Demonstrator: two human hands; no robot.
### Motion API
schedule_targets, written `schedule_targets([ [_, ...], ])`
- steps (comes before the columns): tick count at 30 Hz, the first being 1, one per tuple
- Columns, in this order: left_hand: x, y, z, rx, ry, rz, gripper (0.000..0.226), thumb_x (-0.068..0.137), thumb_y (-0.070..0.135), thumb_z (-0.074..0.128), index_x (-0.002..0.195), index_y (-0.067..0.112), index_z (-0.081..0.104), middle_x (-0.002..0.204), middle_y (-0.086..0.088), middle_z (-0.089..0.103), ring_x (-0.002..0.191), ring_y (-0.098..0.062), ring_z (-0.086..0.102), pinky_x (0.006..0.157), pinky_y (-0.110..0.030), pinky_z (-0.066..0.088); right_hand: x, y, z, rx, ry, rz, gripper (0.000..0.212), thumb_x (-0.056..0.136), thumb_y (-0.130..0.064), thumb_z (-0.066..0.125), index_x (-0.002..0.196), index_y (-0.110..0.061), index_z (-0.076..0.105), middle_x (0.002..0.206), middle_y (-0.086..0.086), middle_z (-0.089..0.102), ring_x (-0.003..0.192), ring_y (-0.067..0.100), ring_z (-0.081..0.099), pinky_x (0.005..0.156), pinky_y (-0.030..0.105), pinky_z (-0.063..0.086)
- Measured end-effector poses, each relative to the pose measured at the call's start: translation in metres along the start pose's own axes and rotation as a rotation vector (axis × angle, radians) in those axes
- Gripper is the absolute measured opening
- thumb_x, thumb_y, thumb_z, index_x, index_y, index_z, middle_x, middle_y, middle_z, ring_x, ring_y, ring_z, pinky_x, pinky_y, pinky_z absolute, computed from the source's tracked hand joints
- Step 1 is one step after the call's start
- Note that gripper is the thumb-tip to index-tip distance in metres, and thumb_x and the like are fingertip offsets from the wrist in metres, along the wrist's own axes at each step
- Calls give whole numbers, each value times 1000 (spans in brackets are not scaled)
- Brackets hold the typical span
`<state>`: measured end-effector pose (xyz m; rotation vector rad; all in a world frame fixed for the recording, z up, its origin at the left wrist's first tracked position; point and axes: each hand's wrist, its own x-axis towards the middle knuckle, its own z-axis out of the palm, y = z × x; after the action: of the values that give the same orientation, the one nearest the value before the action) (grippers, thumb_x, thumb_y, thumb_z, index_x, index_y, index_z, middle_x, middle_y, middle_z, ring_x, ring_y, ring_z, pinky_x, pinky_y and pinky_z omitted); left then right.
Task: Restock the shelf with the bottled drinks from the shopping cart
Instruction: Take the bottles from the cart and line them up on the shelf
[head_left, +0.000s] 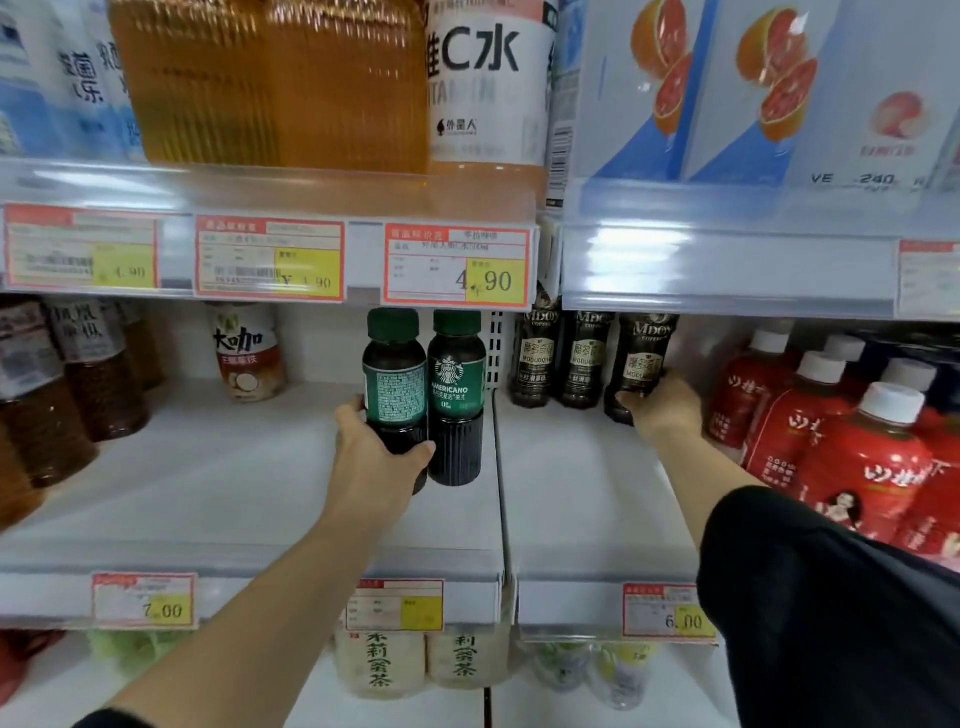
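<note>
My left hand (375, 451) grips a dark coffee bottle with a green cap and green label (394, 379), held upright on the middle shelf (249, 499) right beside a second green-capped Americano bottle (457, 400) that stands there. My right hand (662, 402) holds a dark brown coffee bottle with a gold label (644, 358) at the shelf's back, to the right of two matching brown bottles (558, 358). The shopping cart is out of view.
Red bottles with white caps (852, 441) crowd the shelf's right end. Amber tea bottles (62, 395) stand at the left, and a white coconut coffee bottle (248, 351) at the back. Price tags line the shelf edges. Large bottles fill the shelf above, pale tea bottles (415, 665) the one below.
</note>
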<state>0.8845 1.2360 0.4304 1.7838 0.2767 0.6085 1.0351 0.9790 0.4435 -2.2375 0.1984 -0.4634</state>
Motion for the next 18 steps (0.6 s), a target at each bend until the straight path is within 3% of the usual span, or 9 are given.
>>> schedule_targets([
  [2, 4, -4, 1, 23, 4, 10, 56, 78, 6, 72, 119, 18, 35, 119, -3, 51, 91, -13, 53, 67, -15, 42, 5, -3, 6, 16, 26, 32, 50, 83, -20, 68, 123, -1, 46, 123, 19, 59, 112, 34, 57, 84, 34, 45],
  [6, 6, -11, 1, 42, 18, 19, 53, 76, 9, 74, 118, 19, 41, 120, -6, 53, 100, -20, 54, 68, -21, 42, 11, -7, 14, 34, 72, 65, 48, 83, -18, 67, 123, -2, 45, 124, 20, 58, 114, 36, 55, 87, 37, 45],
  [9, 6, -12, 1, 24, 19, 36, 51, 76, 8, 74, 113, 21, 41, 116, -4, 55, 97, -19, 56, 61, -16, 41, 15, -9, 19, 51, 78, 74, 48, 84, -16, 66, 124, -1, 43, 126, 21, 56, 115, 37, 54, 90, 40, 45],
  [15, 4, -9, 1, 38, 8, 40, 55, 77, 11, 74, 121, 16, 42, 115, -4, 56, 101, -20, 55, 79, -31, 44, 19, -8, 25, 58, 81, 66, 50, 85, -16, 65, 127, -4, 41, 126, 20, 56, 115, 37, 53, 90, 41, 45],
  [18, 4, -10, 1, 34, 10, 37, 55, 77, 12, 74, 121, 17, 42, 116, -3, 55, 102, -20, 54, 79, -31, 44, 21, -6, 25, 53, 75, 58, 52, 85, -17, 65, 129, -5, 40, 126, 20, 56, 116, 37, 53, 89, 40, 44],
])
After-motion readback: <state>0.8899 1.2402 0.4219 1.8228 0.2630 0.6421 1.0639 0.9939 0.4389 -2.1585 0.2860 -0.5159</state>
